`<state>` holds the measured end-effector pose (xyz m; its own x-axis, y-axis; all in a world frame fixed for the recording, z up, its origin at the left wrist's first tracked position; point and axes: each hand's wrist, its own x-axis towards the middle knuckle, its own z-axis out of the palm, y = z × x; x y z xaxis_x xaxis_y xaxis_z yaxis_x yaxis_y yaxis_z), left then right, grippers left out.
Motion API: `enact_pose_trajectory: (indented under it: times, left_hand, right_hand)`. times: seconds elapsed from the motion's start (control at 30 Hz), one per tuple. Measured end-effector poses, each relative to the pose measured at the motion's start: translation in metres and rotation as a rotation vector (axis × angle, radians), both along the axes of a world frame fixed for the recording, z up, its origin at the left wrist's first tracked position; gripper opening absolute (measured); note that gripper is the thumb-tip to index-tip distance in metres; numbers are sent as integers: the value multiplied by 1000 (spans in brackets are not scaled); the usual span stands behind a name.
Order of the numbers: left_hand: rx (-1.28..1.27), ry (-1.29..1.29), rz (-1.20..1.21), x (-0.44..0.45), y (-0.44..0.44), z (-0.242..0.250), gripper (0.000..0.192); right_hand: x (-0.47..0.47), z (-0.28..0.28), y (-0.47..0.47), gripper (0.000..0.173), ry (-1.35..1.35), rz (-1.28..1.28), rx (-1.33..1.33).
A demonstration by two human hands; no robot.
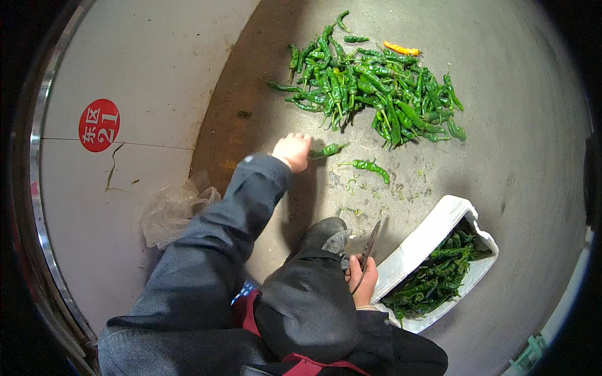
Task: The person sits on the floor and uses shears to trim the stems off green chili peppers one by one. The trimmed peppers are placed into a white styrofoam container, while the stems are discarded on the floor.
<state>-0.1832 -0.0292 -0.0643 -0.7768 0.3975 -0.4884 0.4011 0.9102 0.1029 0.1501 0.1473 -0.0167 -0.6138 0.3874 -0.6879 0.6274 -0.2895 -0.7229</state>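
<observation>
My left hand (pixel 292 151) is low over the floor, its fingers curled around one end of a green chili pepper (pixel 331 150). The stem end of that pepper sticks out to the right; hand and pepper are slightly blurred. Beside my knee, my right hand (pixel 364 284) holds a pair of scissors (pixel 371 242), blades pointing away from me. Another green chili pepper (pixel 371 168) lies alone on the floor between my hands. Farther off spreads a large heap of green chili peppers (pixel 371 89), with one orange pepper (pixel 400 48) at its far edge.
A white foam box (pixel 425 235), holding many darker green peppers (pixel 435 277), stands right of my right hand. Stem scraps (pixel 376 193) litter the concrete floor (pixel 512 155). A clear plastic bag (pixel 176 211) lies to the left, by a pale panel (pixel 155 89) with a red round sticker (pixel 99 125).
</observation>
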Motion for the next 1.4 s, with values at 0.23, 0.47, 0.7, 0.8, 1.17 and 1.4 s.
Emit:
enact_pose_trajectory:
  times: [0.23, 0.47, 0.7, 0.8, 1.17, 1.4]
  left_hand:
    - [218, 546, -416, -121, 64, 15, 77]
    - [124, 333, -422, -107, 59, 4, 75]
    - [172, 159, -344, 0, -14, 5, 49]
    - [309, 188, -129, 36, -52, 13, 40]
    - [1186, -551, 1033, 123, -105, 32, 9]
    - [946, -553, 1096, 158, -102, -12, 31]
  right_hand:
    - [-5, -2, 0, 19, -46, -8, -28]
    - [-9, 0, 6, 20, -35, -17, 5]
    - [-2, -3, -2, 23, -53, -2, -23]
    - [4, -3, -6, 23, -44, 15, -5]
    - [15, 2, -20, 19, -7, 18, 40]
    - [26, 3, -25, 19, 34, 3, 41]
